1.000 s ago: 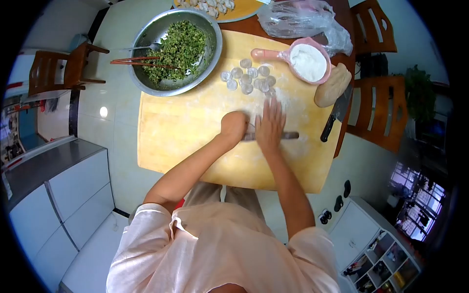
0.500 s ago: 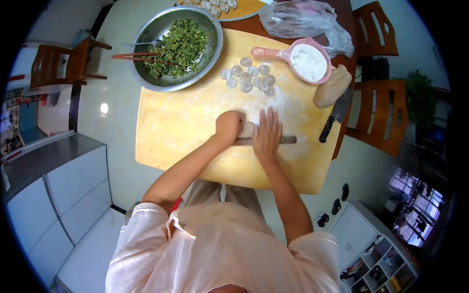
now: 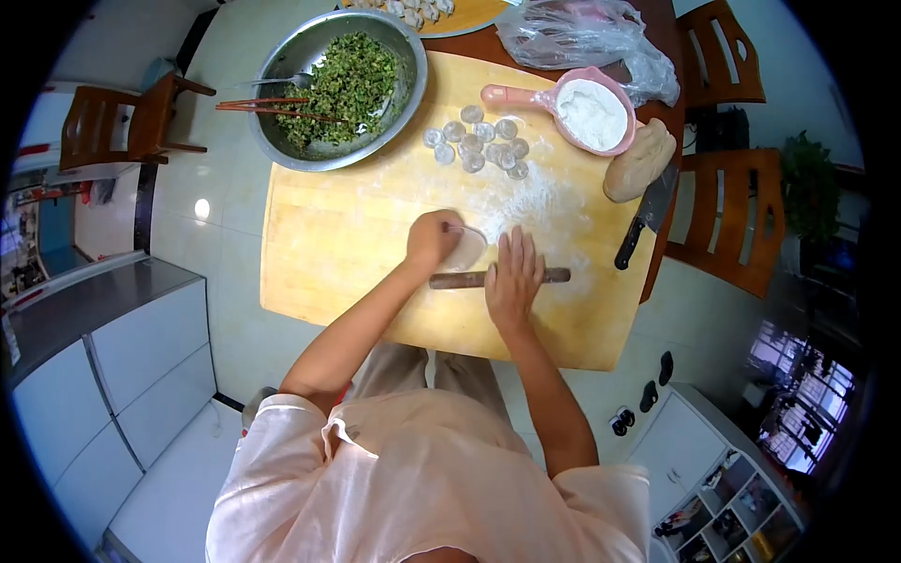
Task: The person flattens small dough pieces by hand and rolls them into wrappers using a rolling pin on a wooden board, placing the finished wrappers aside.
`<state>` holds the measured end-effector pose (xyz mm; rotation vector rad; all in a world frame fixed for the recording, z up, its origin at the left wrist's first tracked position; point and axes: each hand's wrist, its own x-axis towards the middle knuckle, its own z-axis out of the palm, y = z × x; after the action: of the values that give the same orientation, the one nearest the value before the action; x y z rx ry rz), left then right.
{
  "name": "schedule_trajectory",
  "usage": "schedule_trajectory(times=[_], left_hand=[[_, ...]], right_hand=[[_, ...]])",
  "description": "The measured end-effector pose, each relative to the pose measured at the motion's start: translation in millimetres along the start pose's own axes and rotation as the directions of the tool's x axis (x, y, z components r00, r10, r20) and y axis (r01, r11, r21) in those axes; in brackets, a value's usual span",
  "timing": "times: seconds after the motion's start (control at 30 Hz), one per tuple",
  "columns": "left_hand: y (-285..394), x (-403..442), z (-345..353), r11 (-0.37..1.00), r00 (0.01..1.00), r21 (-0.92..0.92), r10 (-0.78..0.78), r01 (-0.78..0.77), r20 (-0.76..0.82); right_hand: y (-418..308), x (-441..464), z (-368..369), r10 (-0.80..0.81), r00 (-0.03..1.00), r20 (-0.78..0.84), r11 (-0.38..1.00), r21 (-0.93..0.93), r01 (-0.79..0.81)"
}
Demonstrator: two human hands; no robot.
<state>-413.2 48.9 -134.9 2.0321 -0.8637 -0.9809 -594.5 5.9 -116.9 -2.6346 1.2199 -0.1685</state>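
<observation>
A thin round dough wrapper (image 3: 467,251) lies on the floured wooden board (image 3: 324,239), its left edge pinched in my left hand (image 3: 434,237). Just below the wrapper is a dark wooden rolling pin (image 3: 455,281), placed crosswise. My right hand (image 3: 513,274) rests flat over the pin, right of its middle, with fingers stretched forward. Several small floured dough rounds (image 3: 472,144) are grouped farther up the board, beyond both hands. Loose flour (image 3: 530,202) is scattered between them and my right hand.
A steel bowl (image 3: 410,113) of chopped green filling holds chopsticks (image 3: 235,106) and a spoon. At the right are a pink scoop of flour (image 3: 591,114), a dough lump (image 3: 640,161) and a knife (image 3: 646,220). A plastic bag (image 3: 591,38) and a tray of dumplings (image 3: 469,19) are behind.
The pin has rolled slightly back toward me, off the wrapper, which now shows more fully. My left hand has shifted a little left, and my right hand has slid toward me.
</observation>
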Motion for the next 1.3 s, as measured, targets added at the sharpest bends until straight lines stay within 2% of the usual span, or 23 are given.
schedule_trajectory(times=[0.03, 0.07, 0.17, 0.2, 0.27, 0.37, 0.4, 0.47, 0.53, 0.57, 0.63, 0.67, 0.73, 0.77, 0.8, 0.87, 0.9, 1.0, 1.1, 1.2, 1.27, 1.3], left_hand=[[-21, -1, 2, 0.956, 0.988, -0.253, -0.129, 0.146, 0.084], [-34, -2, 2, 0.832, 0.954, -0.471, -0.227, 0.294, 0.195], [-33, -15, 5, 0.988, 0.994, -0.154, -0.011, 0.028, 0.107], [6, -23, -4, 1.0, 0.999, 0.026, 0.017, -0.017, 0.03], [32, -22, -1, 0.952, 0.985, 0.273, 0.164, -0.142, -0.058], [13, -11, 2, 0.901, 0.98, 0.387, 0.162, -0.196, 0.119], [10, -10, -5, 0.904, 0.986, 0.395, 0.134, -0.161, 0.096], [4, -12, -28, 0.906, 0.996, 0.415, 0.072, -0.086, 0.048], [20, -5, -63, 0.778, 0.973, 0.619, 0.209, -0.107, -0.095], [33, 3, -70, 0.782, 0.963, 0.618, 0.22, -0.079, -0.155], [40, 31, -61, 0.778, 0.861, 0.524, 0.486, -0.348, -0.15], [44, 46, -53, 0.741, 0.782, 0.468, 0.604, -0.482, -0.152], [55, 71, -30, 0.718, 0.777, 0.437, 0.626, -0.542, -0.065], [59, 82, -23, 0.705, 0.769, 0.419, 0.638, -0.572, -0.025], [59, 90, -20, 0.699, 0.802, 0.473, 0.597, -0.537, 0.028], [59, 98, -14, 0.663, 0.857, 0.582, 0.499, -0.472, 0.127], [61, 96, -15, 0.63, 0.847, 0.615, 0.517, -0.474, 0.123], [66, 84, -21, 0.618, 0.777, 0.551, 0.623, -0.56, 0.09], [72, 58, -23, 0.914, 0.96, 0.297, 0.276, -0.277, 0.045], [32, 36, 10, 0.947, 0.929, -0.17, 0.306, -0.274, 0.208], [29, 10, 28, 0.983, 0.947, -0.151, 0.148, -0.109, 0.284], [31, 3, 36, 0.994, 0.951, -0.088, 0.085, -0.061, 0.297]], right_hand=[[2, -12, 0, -0.012, 1.0, -0.005, 1.0, -0.005, 0.012], [2, -17, 0, -0.022, 1.0, -0.014, 1.0, -0.009, 0.022], [-5, 41, -6, 0.01, 0.999, -0.046, 0.999, 0.04, -0.008], [-9, 63, -6, 0.025, 0.998, -0.049, 0.999, 0.048, -0.023], [-11, 76, -4, 0.039, 0.998, -0.038, 0.998, 0.043, -0.038], [-4, 36, -4, -0.004, 1.0, -0.007, 0.995, 0.1, 0.005], [0, 11, -5, -0.039, 0.999, 0.027, 0.994, 0.103, 0.036], [14, -29, -9, -0.157, 0.987, 0.027, 0.963, 0.228, 0.147], [28, -45, -10, -0.262, 0.965, -0.028, 0.95, 0.171, 0.263], [37, -48, -7, -0.312, 0.949, -0.037, 0.934, 0.171, 0.313], [46, -40, -11, -0.386, 0.922, -0.044, 0.898, 0.211, 0.386], [51, -34, -10, -0.365, 0.93, -0.033, 0.906, 0.216, 0.363], [65, -23, -7, -0.325, 0.946, -0.001, 0.922, 0.223, 0.317], [75, -18, -3, -0.254, 0.967, -0.03, 0.948, 0.192, 0.255], [81, -8, -6, -0.214, 0.971, -0.104, 0.959, 0.168, 0.229], [83, 17, -25, -0.13, 0.983, -0.13, 0.976, 0.159, 0.15], [87, 22, -25, -0.151, 0.982, -0.116, 0.971, 0.168, 0.169], [98, 22, -26, -0.222, 0.972, -0.08, 0.953, 0.194, 0.233], [104, 6, -32, -0.284, 0.956, -0.073, 0.936, 0.196, 0.293], [98, -11, -37, -0.343, 0.937, -0.065, 0.913, 0.21, 0.349], [91, -14, -26, -0.421, 0.906, -0.043, 0.879, 0.229, 0.419], [85, -15, -27, -0.42, 0.906, 0.047, 0.89, 0.219, 0.401]])
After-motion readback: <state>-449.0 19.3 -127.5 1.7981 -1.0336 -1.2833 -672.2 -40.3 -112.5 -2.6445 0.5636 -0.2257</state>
